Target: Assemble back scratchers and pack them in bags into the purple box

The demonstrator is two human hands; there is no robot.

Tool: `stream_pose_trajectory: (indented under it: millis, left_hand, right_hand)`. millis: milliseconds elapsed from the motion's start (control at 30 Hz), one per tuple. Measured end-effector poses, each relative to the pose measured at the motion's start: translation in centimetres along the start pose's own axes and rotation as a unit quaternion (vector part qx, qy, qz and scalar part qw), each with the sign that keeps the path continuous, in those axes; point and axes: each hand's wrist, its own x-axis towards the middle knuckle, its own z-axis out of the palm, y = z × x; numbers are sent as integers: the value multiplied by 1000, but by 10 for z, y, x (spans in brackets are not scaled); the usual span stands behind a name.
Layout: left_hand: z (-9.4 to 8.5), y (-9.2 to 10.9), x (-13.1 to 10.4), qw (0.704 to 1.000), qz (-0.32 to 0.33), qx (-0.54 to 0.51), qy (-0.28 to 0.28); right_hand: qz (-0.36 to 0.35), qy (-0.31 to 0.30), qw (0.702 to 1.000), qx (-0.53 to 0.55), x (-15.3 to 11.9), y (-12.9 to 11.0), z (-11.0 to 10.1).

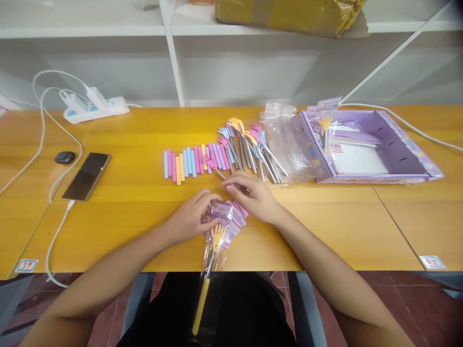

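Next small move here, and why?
I'd probably have the left hand draw the bagged yellow scratcher farther onto the table: its handle extends past the front edge, and the left hand is at the purple cards by its head, so a small pull looks within reach.

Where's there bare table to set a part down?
Left: table between the phone and the row of handles. Right: the patch below the purple box, right of the right forearm. Crowded: the middle, where handles, metal-rod scratchers and clear bags run up to the box; nearer, the bagged yellow scratcher overhangs the edge.
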Motion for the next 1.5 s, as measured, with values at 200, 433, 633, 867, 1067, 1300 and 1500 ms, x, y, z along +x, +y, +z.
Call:
stream_pose_trajectory:
  millis: [200, 433, 633, 867, 1067, 1300, 1500]
  left_hand:
    - [-9, 5, 2, 998, -8, 60, 34]
    - [-6, 0, 4, 996, -13, 84, 24]
    - [-4, -3, 6, 993, 13, 116, 10]
    - [-5, -4, 6, 994, 30, 98, 25]
    - [-6, -3, 5, 999, -20, 13, 31]
    - [-6, -2, 7, 994, -82, -77, -2]
    - [-7, 2, 4, 989, -90, -114, 11]
  right_hand:
    - [-3, -100, 985, -140, -4, 8, -3]
    - [29, -161, 976, -141, -7, 8, -2]
    - [12, -156, 978, -137, -7, 8, 2]
    - [10, -158, 977, -140, -8, 9, 0]
    - [-26, -184, 979, -89, -7, 8, 2]
    - [-45, -201, 977, -61, -6, 5, 4]
    - [-58, -232, 970, -48, -6, -1, 0]
